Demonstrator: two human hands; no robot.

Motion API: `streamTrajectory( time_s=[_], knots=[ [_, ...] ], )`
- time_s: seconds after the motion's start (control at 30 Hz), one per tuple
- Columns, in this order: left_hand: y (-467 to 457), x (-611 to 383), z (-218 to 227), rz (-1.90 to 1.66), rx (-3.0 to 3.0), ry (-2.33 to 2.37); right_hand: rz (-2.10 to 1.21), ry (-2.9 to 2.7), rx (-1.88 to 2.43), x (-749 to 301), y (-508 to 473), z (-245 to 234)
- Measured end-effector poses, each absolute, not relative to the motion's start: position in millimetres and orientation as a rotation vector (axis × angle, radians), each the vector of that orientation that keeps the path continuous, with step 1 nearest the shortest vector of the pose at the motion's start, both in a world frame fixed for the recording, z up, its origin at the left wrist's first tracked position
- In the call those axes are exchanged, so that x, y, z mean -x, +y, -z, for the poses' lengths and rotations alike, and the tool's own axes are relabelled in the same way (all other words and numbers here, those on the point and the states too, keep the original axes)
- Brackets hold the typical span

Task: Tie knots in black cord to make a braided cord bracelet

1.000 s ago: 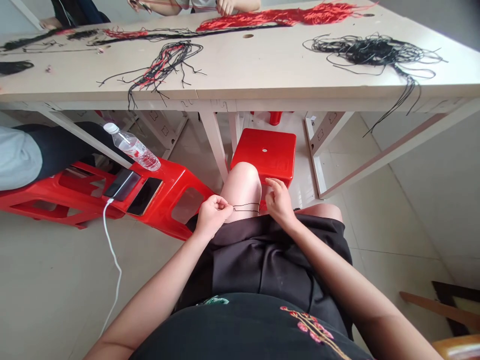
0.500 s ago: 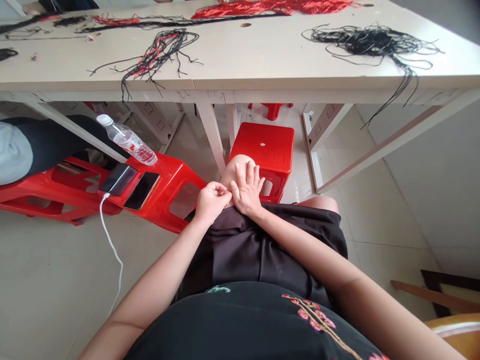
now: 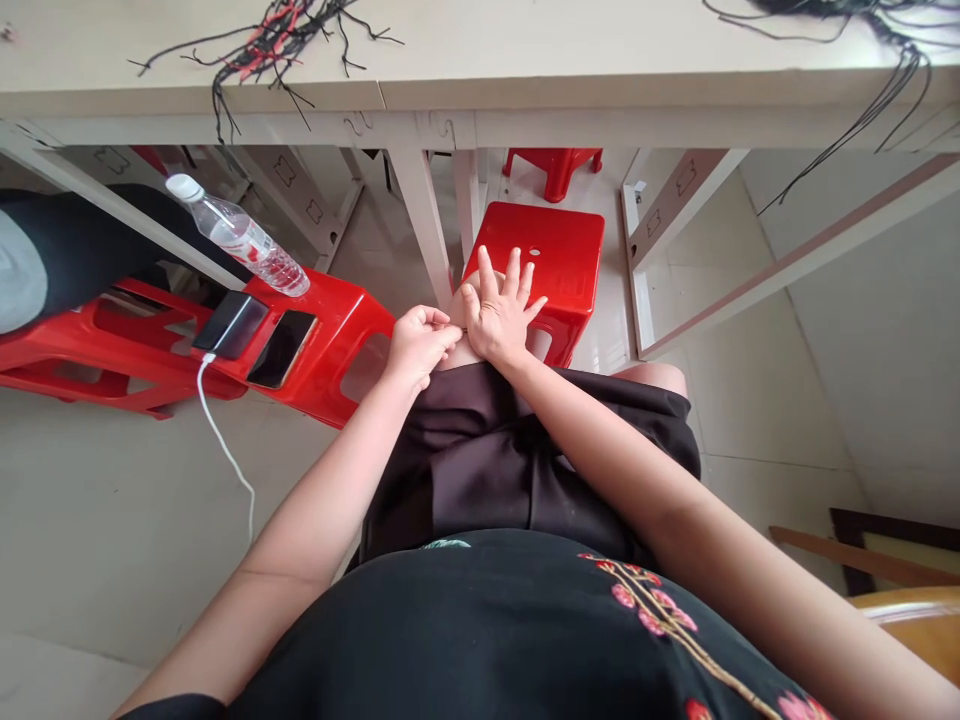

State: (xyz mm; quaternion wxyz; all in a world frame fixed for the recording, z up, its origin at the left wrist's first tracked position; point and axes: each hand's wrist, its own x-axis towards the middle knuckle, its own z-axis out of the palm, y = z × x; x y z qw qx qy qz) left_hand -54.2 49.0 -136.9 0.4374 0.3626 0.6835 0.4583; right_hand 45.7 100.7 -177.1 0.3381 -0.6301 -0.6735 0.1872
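My left hand point(image 3: 421, 345) is closed in a pinch beside my bare knee point(image 3: 463, 300). A short, thin dark line shows at its fingertips, too small to name. Against the knee, my right hand point(image 3: 501, 312) lies with its fingers stretched and spread, the heel of the palm close to the left fingertips. Anything under that palm is hidden. Beyond the right fingers stands a red plastic stool point(image 3: 559, 228).
A white table point(image 3: 525, 60) runs across the top, bearing a black-and-red cord bundle point(image 3: 277, 40) and black cords point(image 3: 840, 10). On a red stool point(image 3: 330, 310) at left are a water bottle point(image 3: 247, 240), a phone point(image 3: 282, 348) and a black device point(image 3: 232, 325) with a white cable point(image 3: 225, 440).
The view has tipped down, so the table sits higher in the picture. My right hand's fingers have spread wider and reach further over the red stool. The left hand stays pinched beside it.
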Motion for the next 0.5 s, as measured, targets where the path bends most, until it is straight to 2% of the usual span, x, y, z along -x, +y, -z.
streamTrajectory(
  time_s=[0.5],
  knots=[
    [71.3,55.7,140.8,-1.201,-0.764,1.595,-0.343,-1.831,1.559,-44.3,161.9,195.9]
  ],
)
